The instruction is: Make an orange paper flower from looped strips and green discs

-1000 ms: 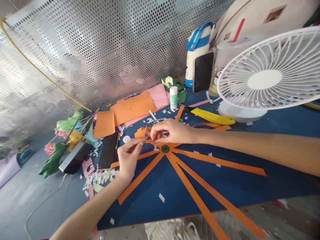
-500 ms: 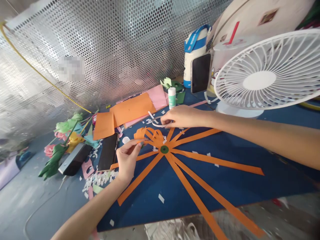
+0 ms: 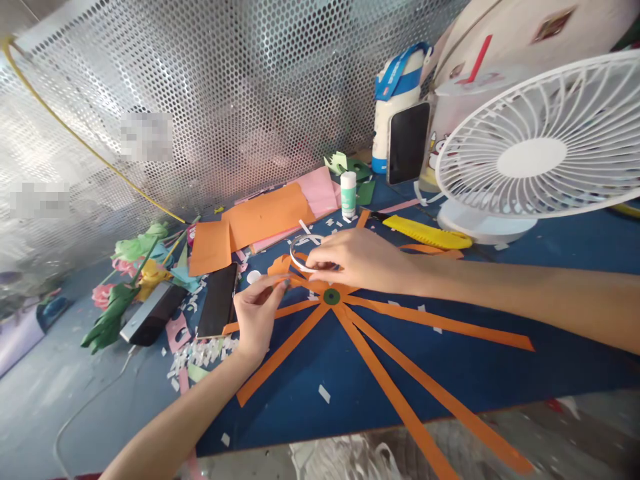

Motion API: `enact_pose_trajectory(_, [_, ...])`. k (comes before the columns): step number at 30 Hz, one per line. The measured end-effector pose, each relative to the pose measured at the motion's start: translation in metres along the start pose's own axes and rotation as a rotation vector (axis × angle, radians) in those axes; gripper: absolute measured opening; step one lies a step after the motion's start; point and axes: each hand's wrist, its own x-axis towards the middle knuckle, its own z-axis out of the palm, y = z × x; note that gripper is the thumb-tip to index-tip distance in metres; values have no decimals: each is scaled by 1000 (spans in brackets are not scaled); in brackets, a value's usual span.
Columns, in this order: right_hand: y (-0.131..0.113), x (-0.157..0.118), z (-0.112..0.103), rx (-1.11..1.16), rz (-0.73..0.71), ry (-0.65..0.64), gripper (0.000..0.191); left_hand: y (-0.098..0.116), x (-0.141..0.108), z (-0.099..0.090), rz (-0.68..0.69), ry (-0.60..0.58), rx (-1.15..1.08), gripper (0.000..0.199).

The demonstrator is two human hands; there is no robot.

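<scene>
Orange paper strips (image 3: 440,320) spread out like spokes from a small green disc (image 3: 331,297) on the blue tabletop. My left hand (image 3: 257,313), left of the disc, pinches the end of one orange strip between thumb and fingertips. Just across from it, my right hand (image 3: 355,259) is closed on a thin white ring that looks like a roll of tape (image 3: 296,259). Its fingertips are close to the strip in my left hand; whether they touch it I cannot tell. Curled orange strips (image 3: 278,265) lie behind the two hands, partly covered.
A glue stick (image 3: 349,195), a yellow utility knife (image 3: 427,231) and a white fan (image 3: 533,160) stand or lie beyond my right arm. Orange paper sheets (image 3: 270,213), a dark phone (image 3: 218,300), paper flowers (image 3: 145,273) and white scraps (image 3: 200,353) are on the left.
My right hand has moved left and nearer to me with the white tape roll, closer to my left hand. The yellow knife has come into sight. My left hand keeps its pinch.
</scene>
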Motion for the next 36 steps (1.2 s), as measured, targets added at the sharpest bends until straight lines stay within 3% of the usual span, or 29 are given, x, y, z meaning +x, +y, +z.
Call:
enact_pose_trajectory(6, [-9, -2, 12, -105, -90, -23, 19, 2, -2, -1, -8, -31, 69, 8])
enact_pose_trajectory(13, [-13, -4, 14, -142, -92, -37, 22, 2, -3, 1, 11, -72, 87, 4])
enact_pose_trajectory(23, [-12, -1, 8, 95, 27, -52, 18, 4, -2, 1, 29, -98, 95, 4])
enact_pose_trajectory(30, [-19, -3, 12, 157, 128, 24, 17, 12, -4, 3, 230, -161, 336, 8])
enact_pose_trajectory(36, [-14, -1, 22, 373, 192, 53, 14, 18, -1, 3, 367, -166, 414, 12])
